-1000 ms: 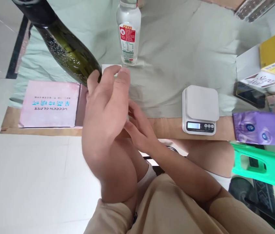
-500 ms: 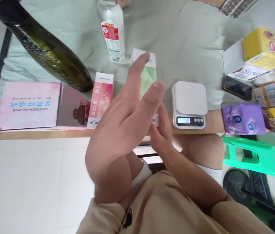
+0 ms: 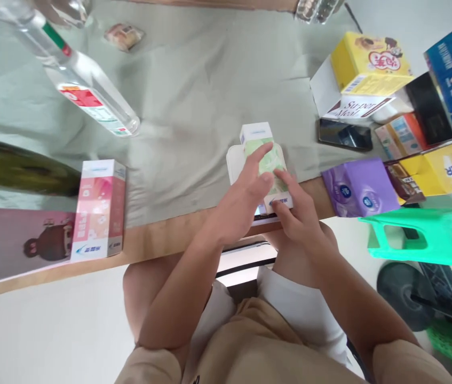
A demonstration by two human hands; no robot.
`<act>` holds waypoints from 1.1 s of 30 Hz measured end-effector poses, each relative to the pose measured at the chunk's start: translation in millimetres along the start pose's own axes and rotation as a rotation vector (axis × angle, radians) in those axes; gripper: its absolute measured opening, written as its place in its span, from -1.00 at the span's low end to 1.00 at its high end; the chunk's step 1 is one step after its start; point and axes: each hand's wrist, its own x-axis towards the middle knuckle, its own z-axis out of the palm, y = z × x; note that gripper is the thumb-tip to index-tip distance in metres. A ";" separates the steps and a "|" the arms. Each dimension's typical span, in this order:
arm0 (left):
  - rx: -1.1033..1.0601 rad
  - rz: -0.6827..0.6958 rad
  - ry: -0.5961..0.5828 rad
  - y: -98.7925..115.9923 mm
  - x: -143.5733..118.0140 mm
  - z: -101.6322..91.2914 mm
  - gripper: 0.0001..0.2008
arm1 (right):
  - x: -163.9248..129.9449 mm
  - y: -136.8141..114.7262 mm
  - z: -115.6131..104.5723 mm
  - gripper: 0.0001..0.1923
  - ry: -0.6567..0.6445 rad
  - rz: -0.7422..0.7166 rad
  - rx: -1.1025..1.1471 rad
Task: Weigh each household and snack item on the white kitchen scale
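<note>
A green-and-white box (image 3: 276,160) lies lengthwise on the white digital kitchen scale (image 3: 234,162), covering most of its platform. Over the left side of the box is my left hand (image 3: 245,200), its index finger and thumb reaching across the green face; its other fingers are hidden. My right hand (image 3: 300,213) grips the right side and near end of the box, with the thumb low on the white end. Only part of the scale's display shows between my hands. Well to the left, a pink-and-white box (image 3: 98,208) of similar shape stands at the table edge.
A clear bottle (image 3: 93,96), a dark green bottle (image 3: 21,168) and a mauve box (image 3: 21,240) are on the left. To the right are a phone (image 3: 345,134), a yellow box (image 3: 370,64), a purple tissue pack (image 3: 362,188) and a green plastic stool (image 3: 421,234).
The green-and-white box has moved from the cloth onto the scale, to its right, with both hands around it. My view has swung right, so the bottles and pink box appear farther left.
</note>
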 end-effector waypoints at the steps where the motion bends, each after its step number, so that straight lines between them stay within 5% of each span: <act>1: -0.070 -0.020 -0.077 -0.7 2.3 1.3 -0.47 | 1.8 2.9 0.0 -0.42 -0.005 -0.020 -0.001; 3: -0.121 -0.075 -0.071 -1.0 5.9 1.2 -0.49 | 3.2 7.6 -0.9 -0.43 0.035 -0.066 -0.019; 6: 0.080 -0.094 0.288 -2.3 11.5 -4.1 -0.80 | 1.5 17.8 -3.3 -0.53 0.276 -0.082 0.072; 9: 0.202 -0.051 0.472 -10.1 15.9 -10.2 -0.55 | -1.3 35.4 -2.3 -0.67 0.508 0.002 0.259; 14: 0.155 -0.107 0.411 -25.3 13.6 -14.0 -0.55 | -1.3 56.3 2.4 -0.70 0.579 0.024 0.357; 21: 0.140 -0.029 0.328 -23.8 10.4 -18.1 -0.45 | -1.3 49.8 -2.5 -0.65 0.472 0.023 0.221; 27: 0.184 0.184 -0.064 -12.2 12.2 -8.7 -0.41 | 19.2 1.1 -11.8 -0.63 0.328 0.062 -0.106; 33: 0.186 0.323 -0.068 -3.7 10.0 -10.1 -0.38 | 60.4 -46.7 -5.4 -0.24 -0.025 0.239 -0.310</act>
